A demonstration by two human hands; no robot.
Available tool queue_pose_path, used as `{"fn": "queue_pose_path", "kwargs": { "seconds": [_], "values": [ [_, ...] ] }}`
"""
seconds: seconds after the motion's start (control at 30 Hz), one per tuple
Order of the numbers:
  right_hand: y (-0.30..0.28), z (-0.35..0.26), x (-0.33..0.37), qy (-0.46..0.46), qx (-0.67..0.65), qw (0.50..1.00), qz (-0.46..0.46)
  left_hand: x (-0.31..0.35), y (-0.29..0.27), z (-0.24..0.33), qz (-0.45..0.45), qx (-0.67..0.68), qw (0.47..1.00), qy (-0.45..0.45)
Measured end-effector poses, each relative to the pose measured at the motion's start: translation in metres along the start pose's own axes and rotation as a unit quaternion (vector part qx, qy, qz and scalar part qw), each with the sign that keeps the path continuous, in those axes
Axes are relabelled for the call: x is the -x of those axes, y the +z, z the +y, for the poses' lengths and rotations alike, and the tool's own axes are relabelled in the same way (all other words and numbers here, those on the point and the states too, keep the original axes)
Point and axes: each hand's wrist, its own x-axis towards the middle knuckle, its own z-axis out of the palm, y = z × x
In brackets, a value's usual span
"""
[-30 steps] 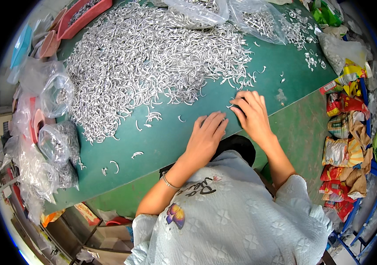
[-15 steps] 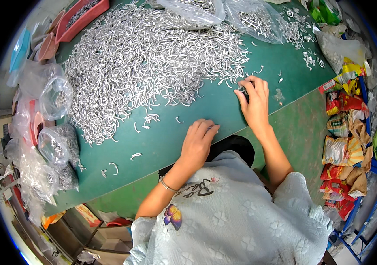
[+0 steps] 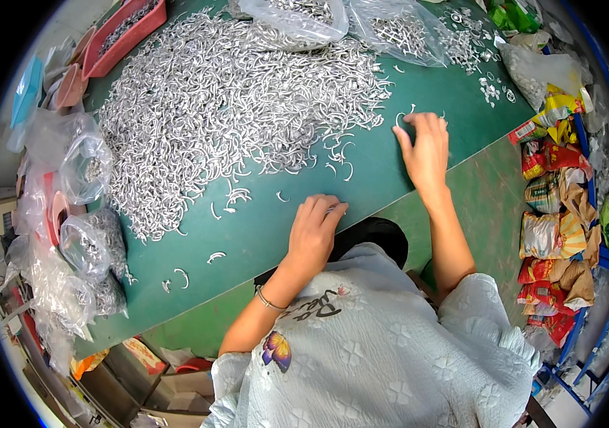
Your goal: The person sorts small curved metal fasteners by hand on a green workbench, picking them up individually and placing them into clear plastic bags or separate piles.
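A wide heap of small curved silvery metal pieces (image 3: 233,107) covers much of the green table (image 3: 383,175). My left hand (image 3: 311,232) rests near the table's front edge, fingers curled inward, with a small silvery metal piece (image 3: 331,209) showing between thumb and forefinger. Farther right, my right hand (image 3: 427,151) is over the table with its thumb apart from the bent fingers. One curved metal piece (image 3: 398,120) lies by its thumb tip; the undersides of the fingers are hidden. Several loose pieces (image 3: 347,170) lie between the heap and my hands.
Clear plastic bags of metal parts (image 3: 401,36) lie at the back, and more bags (image 3: 90,242) line the left edge. A pink tray (image 3: 123,36) stands back left. Small ring-like parts (image 3: 490,89) are scattered back right. Colourful packets (image 3: 550,235) sit beside a blue rack at right.
My right hand has moved to the right and slightly away from me. Curved pieces are now visible to its left. My left hand stays almost in place; the view has shifted slightly.
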Motion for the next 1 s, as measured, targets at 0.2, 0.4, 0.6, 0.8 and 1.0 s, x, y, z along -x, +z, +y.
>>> {"fn": "queue_pose_path", "kwargs": {
  "seconds": [0.2, 0.4, 0.6, 0.8, 1.0],
  "values": [
    [-0.009, -0.016, 0.024, -0.049, -0.09, 0.989, -0.105, 0.0, -0.003, 0.002, -0.01, -0.004, 1.0, -0.023],
    [-0.02, -0.026, 0.031, -0.074, -0.123, 0.98, -0.141, 0.001, -0.006, 0.003, -0.023, 0.011, 0.999, -0.045],
    [-0.019, -0.029, 0.027, -0.019, -0.134, 0.981, -0.141, 0.0, -0.009, 0.008, -0.039, -0.027, 0.998, -0.03],
    [-0.017, -0.014, 0.017, -0.051, -0.218, 0.961, -0.165, 0.005, -0.009, 0.003, -0.043, -0.035, 0.998, -0.029],
    [-0.003, 0.017, -0.015, -0.042, -0.008, 0.998, -0.036, 0.005, -0.008, 0.001, -0.039, -0.012, 0.999, -0.029]
  ]
}}
